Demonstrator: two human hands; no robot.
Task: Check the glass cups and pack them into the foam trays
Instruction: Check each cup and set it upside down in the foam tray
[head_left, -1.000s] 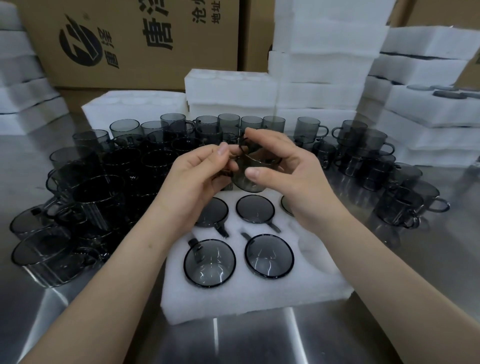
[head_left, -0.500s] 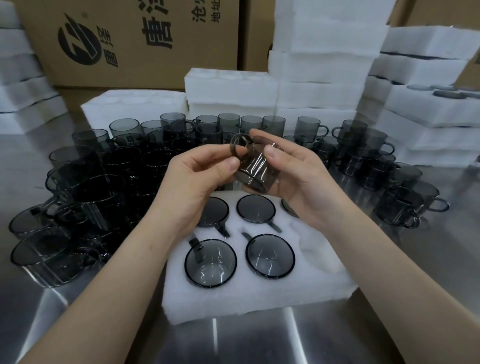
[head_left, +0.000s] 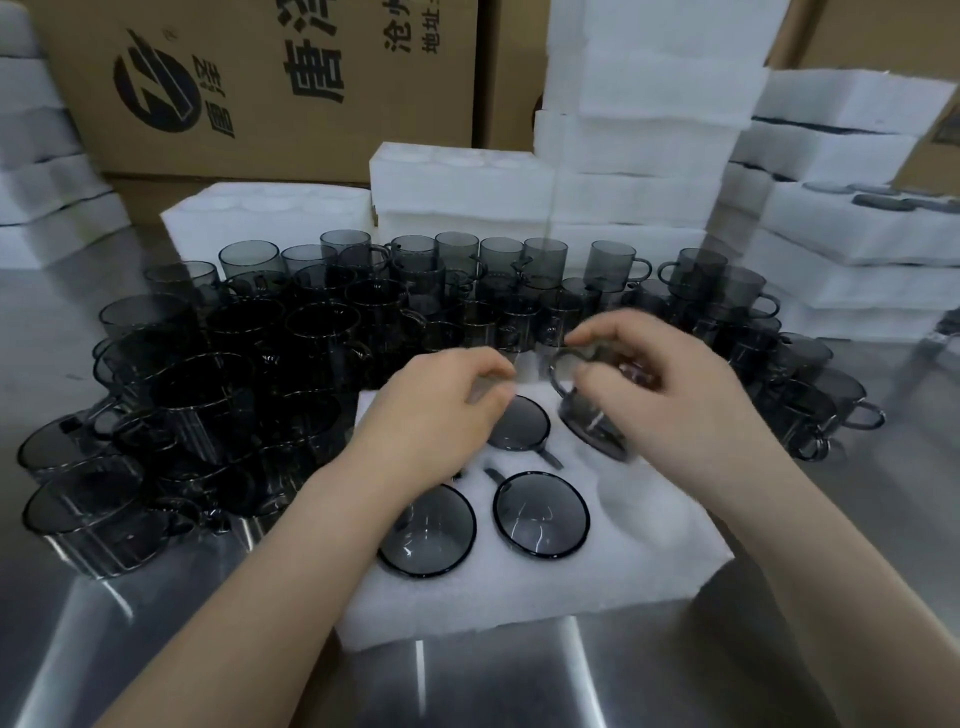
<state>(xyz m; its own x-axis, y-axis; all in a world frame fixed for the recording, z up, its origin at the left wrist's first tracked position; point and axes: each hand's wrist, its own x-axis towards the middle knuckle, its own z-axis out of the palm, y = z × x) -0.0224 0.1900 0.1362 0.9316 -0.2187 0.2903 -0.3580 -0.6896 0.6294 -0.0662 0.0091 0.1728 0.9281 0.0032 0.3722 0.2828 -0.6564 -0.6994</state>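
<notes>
A white foam tray (head_left: 530, 597) lies on the steel table in front of me. Three smoky glass cups sit in its pockets, among them one at the front left (head_left: 427, 530) and one at the front middle (head_left: 541, 514). My right hand (head_left: 675, 395) grips a smoky glass cup (head_left: 592, 415) from above, tilted, low over the tray's back right pocket. My left hand (head_left: 441, 410) hovers over the tray's back left with fingers loosely curled, holding nothing. The front right pocket (head_left: 639, 499) shows bare foam.
Several loose smoky cups (head_left: 249, 364) crowd the table to the left, behind and to the right (head_left: 810, 395). Stacks of white foam trays (head_left: 644, 171) and cardboard boxes (head_left: 260, 88) stand at the back. Bare steel table (head_left: 467, 686) lies near me.
My right hand has carried the cup down and right, from in front of me to the tray's back right pocket. My left hand has let go of the cup and dropped lower.
</notes>
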